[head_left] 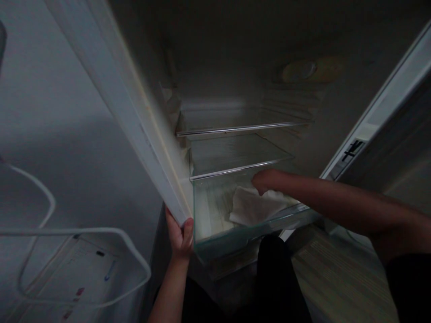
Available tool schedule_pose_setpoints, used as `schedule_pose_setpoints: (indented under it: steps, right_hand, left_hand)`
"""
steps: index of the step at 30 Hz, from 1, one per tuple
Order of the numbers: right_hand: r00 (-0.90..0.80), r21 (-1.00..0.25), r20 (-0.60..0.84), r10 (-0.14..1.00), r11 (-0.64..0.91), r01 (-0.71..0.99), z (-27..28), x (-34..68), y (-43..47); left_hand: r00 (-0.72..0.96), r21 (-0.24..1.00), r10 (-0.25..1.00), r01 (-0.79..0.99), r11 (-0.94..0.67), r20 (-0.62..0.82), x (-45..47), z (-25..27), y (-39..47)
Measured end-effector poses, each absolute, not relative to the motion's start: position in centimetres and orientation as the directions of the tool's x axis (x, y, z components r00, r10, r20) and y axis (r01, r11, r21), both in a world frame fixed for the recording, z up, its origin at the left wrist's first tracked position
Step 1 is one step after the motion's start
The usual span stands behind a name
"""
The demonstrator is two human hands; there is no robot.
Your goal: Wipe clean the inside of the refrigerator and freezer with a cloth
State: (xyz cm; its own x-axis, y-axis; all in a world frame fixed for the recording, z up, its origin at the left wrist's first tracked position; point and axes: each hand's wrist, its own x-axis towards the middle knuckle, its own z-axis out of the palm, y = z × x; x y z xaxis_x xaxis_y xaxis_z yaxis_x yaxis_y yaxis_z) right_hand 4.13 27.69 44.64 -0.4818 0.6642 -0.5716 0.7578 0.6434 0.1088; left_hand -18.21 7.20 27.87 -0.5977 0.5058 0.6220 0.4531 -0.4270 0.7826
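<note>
My left hand (180,235) grips the lower left edge of the fridge frame (151,150), the thumb in front and the fingers round the outer side. My right hand (264,180) reaches in from the right, bent down over a pale cloth (254,208), its fingertips hidden. The cloth lies crumpled in the clear drawer (215,251) at the bottom of the fridge, which is pulled partly out. Above the drawer, two glass shelves (242,130) with bright front trims sit inside the dark compartment.
A yellowish lamp housing (303,71) is on the fridge's inner right wall. On the right stands the open door (387,179). A white cable (124,240) loops at the left, over a white box (77,278). My knees (272,269) are close below the drawer.
</note>
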Motion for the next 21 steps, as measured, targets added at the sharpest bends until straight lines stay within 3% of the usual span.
schedule_pose_setpoints:
  steps: [2,4,8,14,21]
  right_hand:
    - [-0.448,-0.013,-0.737,0.506,0.652,0.758,43.2,3.5,27.3]
    - [-0.458,-0.065,-0.781,0.425,0.673,0.736,41.6,2.9,27.0]
    - [-0.638,0.051,-0.57,0.518,0.797,0.601,39.2,2.4,27.2]
    - [-0.737,-0.071,-0.496,0.459,0.824,0.562,37.4,-0.8,28.6]
    - [-0.893,-0.149,-0.358,0.271,0.928,0.341,34.1,-6.7,27.9]
  left_hand:
    - [-0.603,0.78,0.496,0.456,-0.429,0.625,-18.3,27.7,7.3]
    - [-0.612,0.775,0.477,0.47,-0.422,0.631,-18.4,27.4,7.4]
    - [-0.619,0.765,0.449,0.499,-0.408,0.644,-18.6,26.9,7.5]
    - [-0.626,0.8,0.498,0.445,-0.403,0.6,-18.4,26.9,7.3]
    - [-0.615,0.774,0.471,0.485,-0.407,0.633,-18.2,28.0,7.3]
